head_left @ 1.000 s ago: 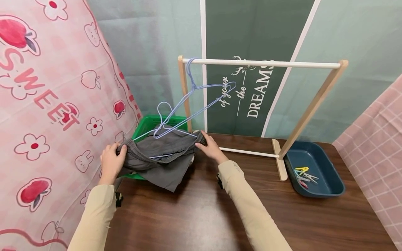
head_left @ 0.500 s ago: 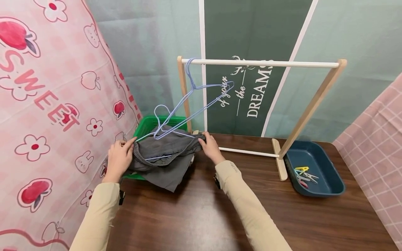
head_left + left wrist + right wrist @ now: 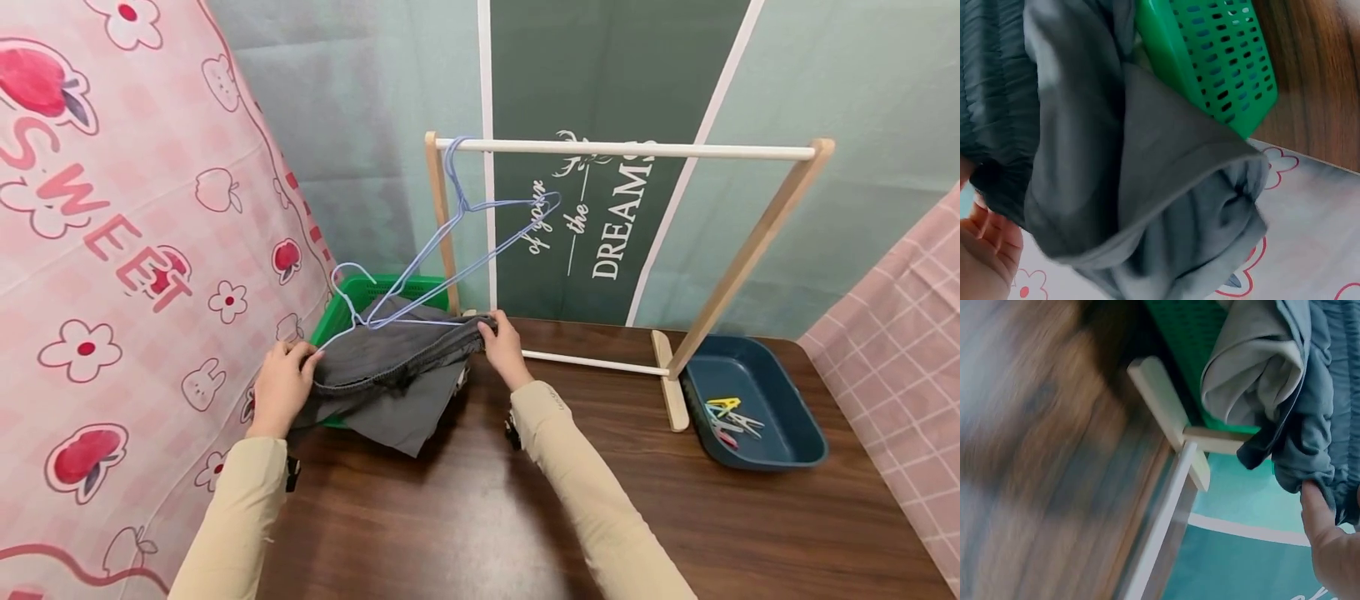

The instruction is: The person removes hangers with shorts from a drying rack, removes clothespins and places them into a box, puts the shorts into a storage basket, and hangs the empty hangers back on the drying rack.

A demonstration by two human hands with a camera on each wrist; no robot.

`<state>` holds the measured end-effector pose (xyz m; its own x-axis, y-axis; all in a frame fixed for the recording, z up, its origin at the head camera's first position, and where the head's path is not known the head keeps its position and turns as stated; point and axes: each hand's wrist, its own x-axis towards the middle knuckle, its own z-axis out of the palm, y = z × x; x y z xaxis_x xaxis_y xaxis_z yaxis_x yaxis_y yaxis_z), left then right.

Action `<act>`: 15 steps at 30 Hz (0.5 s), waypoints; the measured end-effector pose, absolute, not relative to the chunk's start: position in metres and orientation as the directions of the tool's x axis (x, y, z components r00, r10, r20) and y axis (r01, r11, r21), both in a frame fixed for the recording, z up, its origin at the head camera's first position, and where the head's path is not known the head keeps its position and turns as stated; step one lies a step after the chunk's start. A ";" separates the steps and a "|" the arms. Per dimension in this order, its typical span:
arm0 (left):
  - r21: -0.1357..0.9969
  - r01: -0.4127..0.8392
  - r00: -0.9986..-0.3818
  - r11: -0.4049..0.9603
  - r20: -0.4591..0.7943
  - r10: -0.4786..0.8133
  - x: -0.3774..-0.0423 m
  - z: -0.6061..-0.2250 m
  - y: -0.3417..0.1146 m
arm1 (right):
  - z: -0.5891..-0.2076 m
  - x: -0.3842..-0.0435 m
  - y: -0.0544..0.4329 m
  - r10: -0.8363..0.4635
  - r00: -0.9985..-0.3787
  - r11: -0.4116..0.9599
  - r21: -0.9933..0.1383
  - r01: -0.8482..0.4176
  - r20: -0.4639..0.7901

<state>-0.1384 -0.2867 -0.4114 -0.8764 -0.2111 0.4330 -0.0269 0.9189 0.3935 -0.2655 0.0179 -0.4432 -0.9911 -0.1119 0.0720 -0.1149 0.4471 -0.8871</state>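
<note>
Grey shorts (image 3: 397,417) with a gathered elastic waistband (image 3: 997,87) are stretched sideways between both hands over the green basket. My left hand (image 3: 283,385) pinches the left end of the waistband, close to one arm of a thin lilac hanger. At the other end, my right hand (image 3: 506,350) grips the waistband between thumb and fingers. The lilac hanger (image 3: 354,317) leans left with its hook up, its lower part hidden in the shorts. Loose grey leg openings hang below, seen in the left wrist view as a wide hem (image 3: 1179,181).
The green basket (image 3: 1229,62) stands beneath the shorts. Further lilac hangers (image 3: 463,207) hang at the left end of the white rail (image 3: 637,150) on a wooden rack (image 3: 750,267). A blue tray (image 3: 787,400) with several clothespins (image 3: 731,417) sits at right on the brown table (image 3: 465,517).
The hanger in the shorts has tipped left and lower, its hook moving away from the rack. My left hand has moved slightly right, and the waistband opening has flattened.
</note>
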 end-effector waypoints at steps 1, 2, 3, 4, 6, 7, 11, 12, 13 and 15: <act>0.393 -0.038 -0.874 0.919 0.433 -0.222 -0.138 -0.411 -0.287 | -0.443 -0.265 0.017 -0.096 -0.994 0.418 -0.904 -0.091 0.055; 0.398 -0.049 -0.873 0.916 0.429 -0.233 -0.138 -0.411 -0.287 | -0.443 -0.265 0.016 -0.082 -0.996 0.368 -0.928 -0.063 0.035; 0.406 -0.060 -0.872 0.912 0.423 -0.246 -0.138 -0.412 -0.287 | -0.443 -0.265 0.014 -0.066 -0.998 0.311 -0.950 -0.029 0.009; 0.415 -0.071 -0.871 0.907 0.417 -0.259 -0.138 -0.412 -0.287 | -0.443 -0.266 0.012 -0.054 -0.998 0.245 -0.969 0.013 -0.027; 0.447 -0.094 -0.870 0.890 0.398 -0.292 -0.139 -0.412 -0.287 | -0.460 -0.277 0.011 -0.047 -0.997 0.075 -0.996 0.057 -0.061; 0.462 -0.105 -0.869 0.881 0.389 -0.307 -0.139 -0.412 -0.287 | -0.471 -0.286 0.010 -0.049 -0.994 -0.016 -0.995 0.095 -0.094; 0.488 -0.129 -0.870 0.864 0.362 -0.334 -0.141 -0.412 -0.287 | -0.569 -0.353 0.007 -0.077 -0.985 -0.294 -0.940 0.172 -0.156; 0.486 -0.134 -0.870 0.864 0.360 -0.337 -0.141 -0.412 -0.287 | -0.598 -0.372 0.006 -0.088 -0.981 -0.342 -0.920 0.192 -0.173; 0.487 -0.137 -0.869 0.863 0.359 -0.341 -0.141 -0.412 -0.287 | -0.620 -0.388 0.003 -0.094 -0.974 -0.373 -0.900 0.228 -0.208; 0.486 -0.145 -0.866 0.862 0.360 -0.348 -0.141 -0.412 -0.287 | -0.666 -0.420 0.000 -0.120 -0.963 -0.444 -0.855 0.268 -0.240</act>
<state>-0.1414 -0.2871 -0.4123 -0.8656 -0.3483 0.3598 -0.1448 0.8619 0.4859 -0.4204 0.0005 -0.6663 -0.9634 -0.1197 -0.2398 0.2680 -0.4441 -0.8550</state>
